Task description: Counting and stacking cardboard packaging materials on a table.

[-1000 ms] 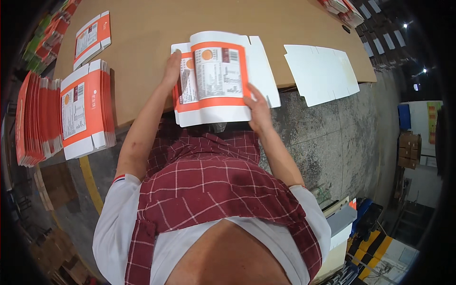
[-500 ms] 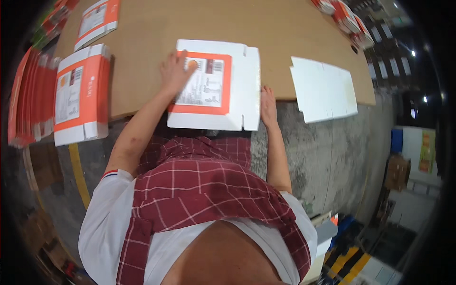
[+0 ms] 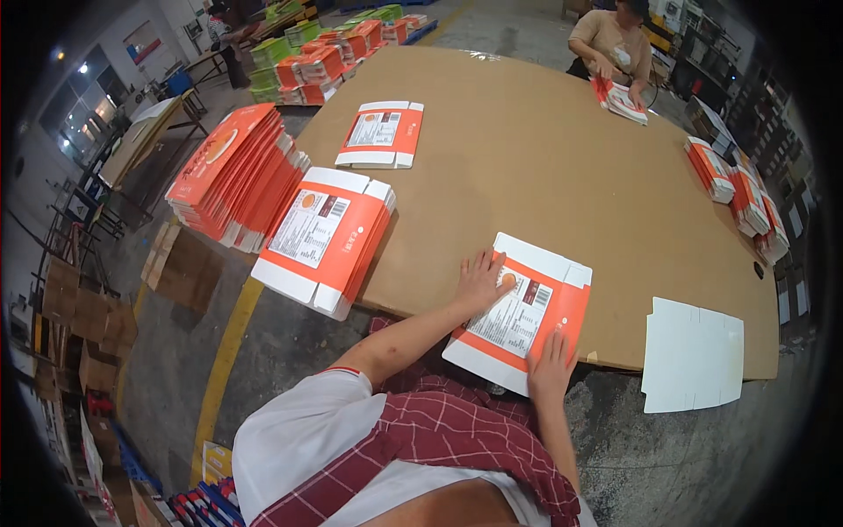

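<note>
A flat-folded orange and white carton (image 3: 537, 274) lies in front of me at the near edge of the table, partly overhanging it. Its upper face has a white label panel with small print and a round orange picture. My left hand (image 3: 481, 283) rests flat on the carton's left part, fingers spread beside the label. On its lower right part, over the orange strip, my right hand (image 3: 551, 362) lies with its fingers stretched out. Neither hand grasps anything. To the right, a white unprinted carton blank (image 3: 694, 353) juts over the table edge.
At left stand a pile of folded cartons (image 3: 332, 241) and a leaning row of orange cartons (image 3: 233, 180). One carton (image 3: 379, 133) lies beyond them. More bundles (image 3: 746, 200) sit at the table's (image 3: 492, 158) right edge. Across it, a co-worker (image 3: 619, 48) handles cartons.
The view has swung up and left, showing the far table and co-worker. My right hand has moved from beside the carton onto it. The carton's white right panel now shows orange, folded over.
</note>
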A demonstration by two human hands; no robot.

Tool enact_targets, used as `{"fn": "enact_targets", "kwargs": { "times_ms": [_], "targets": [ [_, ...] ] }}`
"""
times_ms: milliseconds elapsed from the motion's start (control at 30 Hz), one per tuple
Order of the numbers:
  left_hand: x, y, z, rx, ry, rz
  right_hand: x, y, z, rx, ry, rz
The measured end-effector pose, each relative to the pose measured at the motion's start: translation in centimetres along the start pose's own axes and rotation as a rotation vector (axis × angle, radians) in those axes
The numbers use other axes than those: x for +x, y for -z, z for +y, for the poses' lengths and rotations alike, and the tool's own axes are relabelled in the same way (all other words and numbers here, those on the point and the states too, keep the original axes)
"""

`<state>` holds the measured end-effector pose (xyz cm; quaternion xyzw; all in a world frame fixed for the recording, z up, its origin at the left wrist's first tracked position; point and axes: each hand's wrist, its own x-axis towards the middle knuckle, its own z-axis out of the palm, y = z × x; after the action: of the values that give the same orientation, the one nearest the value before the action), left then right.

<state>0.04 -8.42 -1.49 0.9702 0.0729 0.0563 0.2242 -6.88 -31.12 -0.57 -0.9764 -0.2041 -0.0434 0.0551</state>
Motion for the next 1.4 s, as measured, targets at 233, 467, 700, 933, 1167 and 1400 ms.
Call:
{"fn": "enact_targets", "kwargs": {
  "times_ms": [233, 467, 700, 933, 1167, 1400],
  "targets": [
    [0.6, -0.2, 1.5, -0.079, 0.044, -0.014, -4.1, 3.9, 12.9, 0.039, -0.190, 0.214],
    [0.6, -0.6, 1.4, -0.111, 0.004, 0.049, -6.1, 1.0, 23.0, -0.455, -0.603, -0.179],
    [0.5, -0.5, 1.2, -0.066, 0.016, 0.019, -5.6, 3.7, 21.3, -0.396, -0.551, 0.007],
    [0.8, -0.6, 2.1, -0.094, -0.012, 0.016, -6.2, 0.0, 26.1, -0.283, -0.544, -0.078],
    [0.5, -0.4, 1.4, -0.066, -0.010, 0.063, -2.4, 14.0, 4.3, 0.956, -0.254, 0.213],
    [0.6, -0.6, 0.9, -0.234, -0.095, 0.022, -2.7, 11.1, 2.9, 1.727, -0.412, 0.409]
  ]
}}
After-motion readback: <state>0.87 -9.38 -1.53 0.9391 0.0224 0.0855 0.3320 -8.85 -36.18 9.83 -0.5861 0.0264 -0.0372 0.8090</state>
